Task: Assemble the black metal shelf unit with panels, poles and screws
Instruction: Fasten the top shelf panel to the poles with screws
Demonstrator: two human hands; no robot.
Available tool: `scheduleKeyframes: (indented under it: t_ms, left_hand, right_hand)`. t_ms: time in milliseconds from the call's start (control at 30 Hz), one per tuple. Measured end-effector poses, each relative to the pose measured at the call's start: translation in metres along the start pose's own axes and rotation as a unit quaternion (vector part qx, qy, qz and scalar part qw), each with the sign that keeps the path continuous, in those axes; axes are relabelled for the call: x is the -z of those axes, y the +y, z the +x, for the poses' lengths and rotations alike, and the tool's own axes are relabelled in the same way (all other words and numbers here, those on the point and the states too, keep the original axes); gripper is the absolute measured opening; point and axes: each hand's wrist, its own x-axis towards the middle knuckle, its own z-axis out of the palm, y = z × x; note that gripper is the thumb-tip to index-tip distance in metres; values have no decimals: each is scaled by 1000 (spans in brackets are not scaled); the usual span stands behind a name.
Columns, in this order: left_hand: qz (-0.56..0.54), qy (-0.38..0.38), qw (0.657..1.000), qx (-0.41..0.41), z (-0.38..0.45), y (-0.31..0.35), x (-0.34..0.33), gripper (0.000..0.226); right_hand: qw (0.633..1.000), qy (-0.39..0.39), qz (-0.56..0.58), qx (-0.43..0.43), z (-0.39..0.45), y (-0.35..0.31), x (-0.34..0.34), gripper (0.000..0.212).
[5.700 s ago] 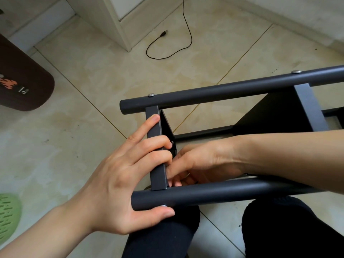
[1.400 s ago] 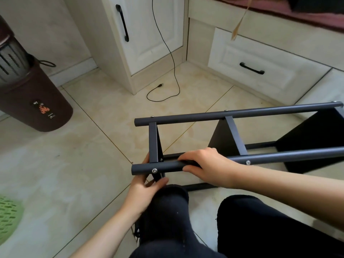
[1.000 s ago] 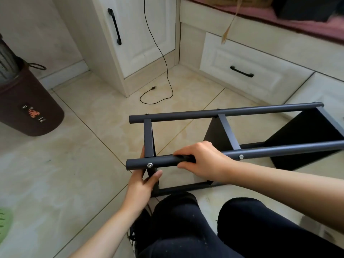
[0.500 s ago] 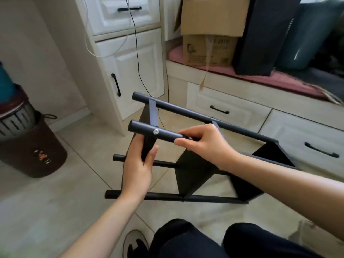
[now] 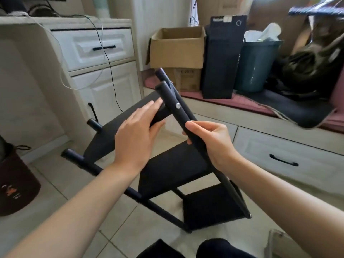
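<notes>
The black metal shelf unit (image 5: 173, 164) is tilted up on the tiled floor, its far end resting low at the right. Three black panels sit between round poles, and a silver screw (image 5: 178, 105) shows on the near upper pole (image 5: 173, 103). My right hand (image 5: 210, 142) grips that pole just below the screw. My left hand (image 5: 135, 135) lies with straight fingers against the top panel (image 5: 122, 125), its thumb under the panel's edge. Two lower poles (image 5: 93, 167) jut out towards the left.
White cabinets (image 5: 104, 75) with a hanging cable stand behind at the left. A brown bin (image 5: 16, 187) is at the far left. On the bench behind stand cardboard boxes (image 5: 176, 49), a black bag (image 5: 221, 58) and a dark bucket (image 5: 256, 66). White drawers (image 5: 283, 159) lie to the right.
The shelf unit has been swung up from lying flat to steeply tilted. My view rose with it. My left hand moved from the panel's end edge to its flat face.
</notes>
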Motion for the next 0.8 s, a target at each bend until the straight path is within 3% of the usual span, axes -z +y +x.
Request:
scheduleKeyframes:
  t_ms: [133, 400, 533, 667, 800]
  left_hand:
    - [54, -26, 997, -42, 14, 21, -11, 52]
    - [82, -9, 991, -105, 10, 59, -44, 48]
    - [87, -11, 989, -116, 6, 75, -55, 46]
    - [98, -40, 984, -145, 4, 80, -67, 54]
    - [108, -58, 981, -149, -3, 84, -69, 64]
  right_hand:
    - [998, 27, 54, -12, -11, 4, 19, 39]
    - [997, 64, 53, -5, -37, 14, 63, 38]
    - [991, 88, -98, 9, -50, 14, 72, 30]
    - [947, 132, -294, 4, -66, 19, 83, 13]
    - [947, 145, -287, -4, -85, 20, 95, 15]
